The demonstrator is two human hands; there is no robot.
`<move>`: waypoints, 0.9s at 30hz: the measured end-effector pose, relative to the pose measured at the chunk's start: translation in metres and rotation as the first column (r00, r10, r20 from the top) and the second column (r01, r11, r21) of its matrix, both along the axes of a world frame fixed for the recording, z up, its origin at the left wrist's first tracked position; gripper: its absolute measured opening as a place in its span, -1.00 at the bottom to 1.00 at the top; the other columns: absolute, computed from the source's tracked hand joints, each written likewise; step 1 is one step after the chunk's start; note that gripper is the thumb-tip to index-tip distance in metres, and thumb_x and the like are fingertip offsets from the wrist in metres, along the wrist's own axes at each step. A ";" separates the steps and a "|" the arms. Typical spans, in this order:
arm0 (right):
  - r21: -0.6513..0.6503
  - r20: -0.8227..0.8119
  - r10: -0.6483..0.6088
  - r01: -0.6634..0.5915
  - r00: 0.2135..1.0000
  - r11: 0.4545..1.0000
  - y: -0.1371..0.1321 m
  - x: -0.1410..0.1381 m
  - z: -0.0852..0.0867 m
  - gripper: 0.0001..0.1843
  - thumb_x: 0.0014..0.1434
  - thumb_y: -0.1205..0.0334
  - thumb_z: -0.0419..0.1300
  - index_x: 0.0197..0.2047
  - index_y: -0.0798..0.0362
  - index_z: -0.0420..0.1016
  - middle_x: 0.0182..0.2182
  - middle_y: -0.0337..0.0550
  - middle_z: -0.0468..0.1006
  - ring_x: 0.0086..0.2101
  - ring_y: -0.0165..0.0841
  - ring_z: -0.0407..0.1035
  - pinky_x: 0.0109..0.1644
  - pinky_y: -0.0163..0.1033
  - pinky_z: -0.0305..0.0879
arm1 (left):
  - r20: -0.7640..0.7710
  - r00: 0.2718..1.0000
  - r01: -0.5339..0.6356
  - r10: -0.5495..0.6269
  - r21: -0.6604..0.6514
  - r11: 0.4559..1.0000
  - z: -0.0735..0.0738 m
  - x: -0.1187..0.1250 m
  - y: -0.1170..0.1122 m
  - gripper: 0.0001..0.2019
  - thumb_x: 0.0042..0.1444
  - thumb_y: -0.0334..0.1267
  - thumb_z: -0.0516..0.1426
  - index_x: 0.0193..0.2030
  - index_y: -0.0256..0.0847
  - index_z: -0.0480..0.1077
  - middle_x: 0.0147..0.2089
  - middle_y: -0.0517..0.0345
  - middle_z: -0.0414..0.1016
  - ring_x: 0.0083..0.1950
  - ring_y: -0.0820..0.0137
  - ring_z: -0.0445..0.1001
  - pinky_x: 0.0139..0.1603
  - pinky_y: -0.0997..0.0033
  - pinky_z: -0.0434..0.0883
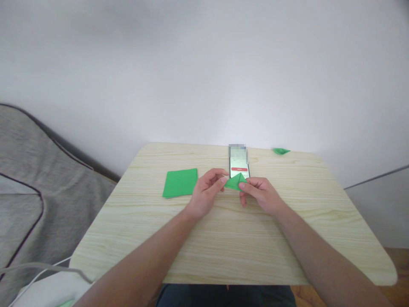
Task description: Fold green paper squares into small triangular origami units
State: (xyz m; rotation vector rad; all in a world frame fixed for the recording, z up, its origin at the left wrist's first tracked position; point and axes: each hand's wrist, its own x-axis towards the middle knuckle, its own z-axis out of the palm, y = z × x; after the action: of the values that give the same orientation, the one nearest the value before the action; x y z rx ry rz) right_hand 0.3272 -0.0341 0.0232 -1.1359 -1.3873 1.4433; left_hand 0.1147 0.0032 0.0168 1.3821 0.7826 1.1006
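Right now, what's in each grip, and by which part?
A folded green paper: the left grip pinches its left corner, and the right grip holds its right side.

Home room, as seen from where I stand. Evidence: grey fabric furnishing (pixel 19 136) with dark piping (pixel 42 205); pale wood-grain worktop (pixel 249 247) by plain white wall (pixel 191 76); wood-toned floor (pixel 403 261).
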 end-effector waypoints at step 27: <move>0.269 0.054 -0.416 0.388 0.908 0.881 -0.006 -0.005 0.001 -0.64 0.33 -0.10 0.23 -0.33 0.01 0.51 -0.50 -0.20 0.56 -0.51 -0.39 0.41 -0.41 -0.28 0.35 | -0.217 0.973 -0.016 0.083 0.295 0.955 -0.003 0.002 -0.005 -0.90 0.22 -0.26 0.28 -0.18 -0.17 0.62 -0.19 0.03 0.64 -0.14 0.28 0.55 -0.02 0.24 0.45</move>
State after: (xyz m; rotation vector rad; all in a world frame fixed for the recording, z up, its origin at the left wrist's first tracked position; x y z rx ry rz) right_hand 0.3226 -0.0396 0.0246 -1.2603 -1.2700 0.8914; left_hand 0.1166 -0.0023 0.0134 1.7700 0.8464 1.1433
